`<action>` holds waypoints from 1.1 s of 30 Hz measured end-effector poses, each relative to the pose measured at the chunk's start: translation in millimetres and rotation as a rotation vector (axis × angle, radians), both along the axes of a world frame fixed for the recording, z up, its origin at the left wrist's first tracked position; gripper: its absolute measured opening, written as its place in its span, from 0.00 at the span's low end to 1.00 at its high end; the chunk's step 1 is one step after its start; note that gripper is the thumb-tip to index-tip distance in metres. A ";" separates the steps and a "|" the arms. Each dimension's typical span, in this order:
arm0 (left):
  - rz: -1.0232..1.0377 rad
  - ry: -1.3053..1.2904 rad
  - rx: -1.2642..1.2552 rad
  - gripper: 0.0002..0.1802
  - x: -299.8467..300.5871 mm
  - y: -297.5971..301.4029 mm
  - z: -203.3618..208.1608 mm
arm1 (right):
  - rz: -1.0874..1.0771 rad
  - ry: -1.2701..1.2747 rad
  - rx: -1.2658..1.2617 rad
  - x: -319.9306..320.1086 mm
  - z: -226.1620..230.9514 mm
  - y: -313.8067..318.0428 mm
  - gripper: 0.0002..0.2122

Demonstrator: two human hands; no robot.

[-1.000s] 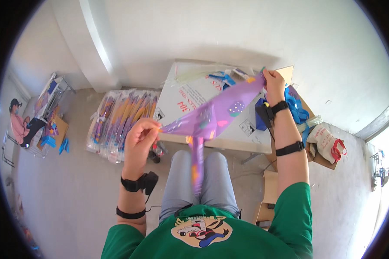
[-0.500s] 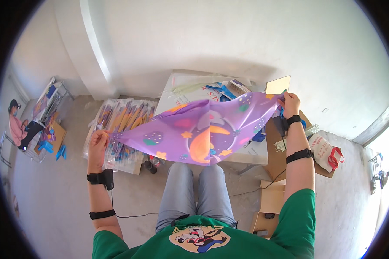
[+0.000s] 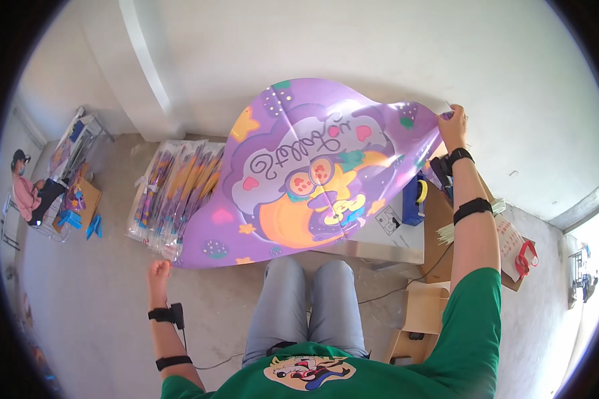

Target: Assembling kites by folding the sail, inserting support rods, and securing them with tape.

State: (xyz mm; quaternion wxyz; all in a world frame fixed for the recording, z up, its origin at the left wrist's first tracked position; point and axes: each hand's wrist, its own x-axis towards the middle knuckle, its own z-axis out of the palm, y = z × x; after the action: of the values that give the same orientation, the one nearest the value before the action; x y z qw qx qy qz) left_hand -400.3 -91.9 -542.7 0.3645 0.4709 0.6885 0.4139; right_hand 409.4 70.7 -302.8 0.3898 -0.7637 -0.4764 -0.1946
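A large purple sheet (image 3: 246, 149) of thin, glossy material spreads out in the air before me. It is printed with stars, hearts, strawberries and a cartoon figure on an orange moon. A crease runs across it, and its far edge billows up. My left hand (image 3: 158, 272) is closed on its near left corner, low by the bagged goods. Higher up at the far right, my right hand (image 3: 453, 126) pinches the opposite corner. Beneath the sheet stands a pale table (image 3: 406, 245), mostly hidden by it. A blue tape dispenser (image 3: 414, 199) shows past its right edge.
Clear bags of purple and orange goods (image 3: 176, 189) lie in rows at left. Cardboard boxes (image 3: 439, 249) and a white bag with red handles (image 3: 514, 249) stand at right. A cable (image 3: 396, 290) crosses the floor. Far left, a person in pink (image 3: 28, 193) sits.
The sheet has swung up and opened out, showing its printed face. My left hand has moved down and slightly right, my right hand slightly up and right; both keep hold.
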 end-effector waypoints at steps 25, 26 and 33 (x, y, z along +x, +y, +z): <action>0.119 -0.356 -0.332 0.07 122.9 -63.8 -48.6 | 0.636 -0.074 -0.078 -155.5 -82.6 172.4 0.32; 0.140 -0.373 -0.336 0.07 125.6 -66.5 -50.7 | 0.639 -0.017 -0.043 -158.0 -95.6 157.2 0.31; 0.084 -0.411 -0.357 0.07 147.0 -68.0 -46.7 | 0.473 0.489 -0.401 -126.8 -258.3 -11.8 0.22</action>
State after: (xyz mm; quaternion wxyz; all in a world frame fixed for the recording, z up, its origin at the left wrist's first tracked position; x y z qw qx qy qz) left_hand -253.3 -159.8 -589.4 0.5563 0.2762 0.6810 0.3878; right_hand 282.6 58.8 -561.1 0.3691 -0.7175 -0.5610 0.1852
